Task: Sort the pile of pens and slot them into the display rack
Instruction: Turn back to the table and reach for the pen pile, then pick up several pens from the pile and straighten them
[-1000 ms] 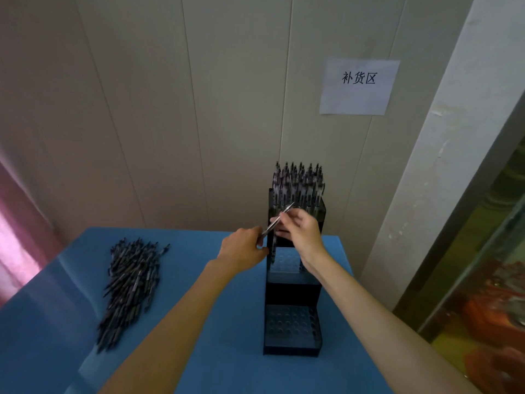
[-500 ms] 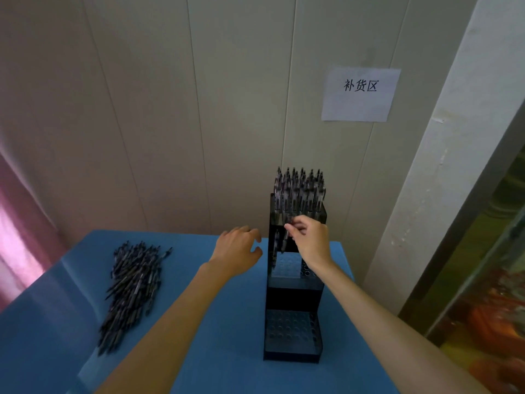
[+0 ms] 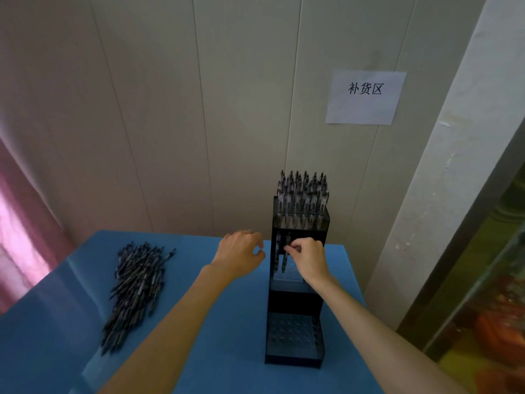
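Note:
A black stepped display rack [image 3: 295, 362] stands on the blue table [image 3: 227, 351]. Its top tier is packed with upright pens [image 3: 302, 200]. In the middle tier one pen [image 3: 277, 251] stands at the left, and my right hand [image 3: 308, 258] pinches the top of a second pen [image 3: 286, 258] held upright over the tier's holes. My left hand [image 3: 240, 253] hovers just left of the rack, fingers loosely curled, holding nothing. The pile of dark pens [image 3: 136, 288] lies on the table's left side. The bottom tier holds no pens.
A panelled wall runs right behind the rack, with a paper sign [image 3: 365, 98] taped to it. A white pillar [image 3: 443, 194] rises at the right. A pink curtain [image 3: 17, 237] hangs at the left. The table's right edge is close to the rack.
My right hand took the pen from my left hand, turned it upright and lowered it into the middle tier. My left hand let go and drew slightly back to the left.

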Demonstrator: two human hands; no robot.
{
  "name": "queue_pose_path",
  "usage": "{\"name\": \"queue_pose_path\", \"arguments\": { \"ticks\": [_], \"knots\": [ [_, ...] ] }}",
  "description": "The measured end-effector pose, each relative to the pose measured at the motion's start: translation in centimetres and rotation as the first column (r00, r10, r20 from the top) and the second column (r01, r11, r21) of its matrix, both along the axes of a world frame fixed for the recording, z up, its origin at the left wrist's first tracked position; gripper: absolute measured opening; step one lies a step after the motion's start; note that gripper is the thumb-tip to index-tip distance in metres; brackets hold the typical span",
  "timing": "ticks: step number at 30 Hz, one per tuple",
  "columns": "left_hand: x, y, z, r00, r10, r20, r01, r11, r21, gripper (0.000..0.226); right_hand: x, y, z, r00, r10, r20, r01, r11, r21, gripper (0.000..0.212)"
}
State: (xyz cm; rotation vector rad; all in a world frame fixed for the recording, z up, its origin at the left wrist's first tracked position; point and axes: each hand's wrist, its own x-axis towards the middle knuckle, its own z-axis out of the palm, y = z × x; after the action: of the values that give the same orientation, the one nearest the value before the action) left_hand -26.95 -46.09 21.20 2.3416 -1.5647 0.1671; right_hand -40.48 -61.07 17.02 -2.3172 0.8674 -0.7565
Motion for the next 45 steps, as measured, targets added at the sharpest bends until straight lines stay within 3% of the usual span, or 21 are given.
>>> {"name": "queue_pose_path", "arguments": {
  "ticks": [6, 11, 22, 33, 45],
  "knots": [
    [-0.1, -0.2, -0.1, 0.996, 0.021, -0.084, -0.02, 1.0, 0.017, 0.027, -0.9, -0.2, 0.5, 0.998, 0.01, -0.061, -0.011, 1.0, -0.015, 0.008],
    [-0.1, 0.2, 0.0, 0.986, 0.067, -0.152, -0.063, 0.997, 0.033, 0.028, -2.0, 0.0, 1.9, 0.994, 0.02, -0.111, -0.027, 0.998, -0.065, 0.01],
    [-2.2, 3.6, -0.1, 0.972, 0.201, -0.122, -0.198, 0.98, 0.032, 0.038, -2.2, 3.4, 3.8, 0.97, 0.192, -0.148, -0.217, 0.96, -0.176, 0.014],
    [-1.0, 16.1, -2.1, 0.89, 0.437, -0.127, -0.431, 0.899, 0.069, 0.041, 2.5, 12.5, 2.0, 0.859, 0.443, -0.258, -0.479, 0.873, -0.095, 0.03],
    [6.0, 33.5, -5.6, 0.82, 0.51, -0.258, -0.51, 0.857, 0.075, 0.04, 11.0, 27.7, -1.1, 0.81, 0.482, -0.334, -0.521, 0.853, -0.035, 0.034]
  ]
}}
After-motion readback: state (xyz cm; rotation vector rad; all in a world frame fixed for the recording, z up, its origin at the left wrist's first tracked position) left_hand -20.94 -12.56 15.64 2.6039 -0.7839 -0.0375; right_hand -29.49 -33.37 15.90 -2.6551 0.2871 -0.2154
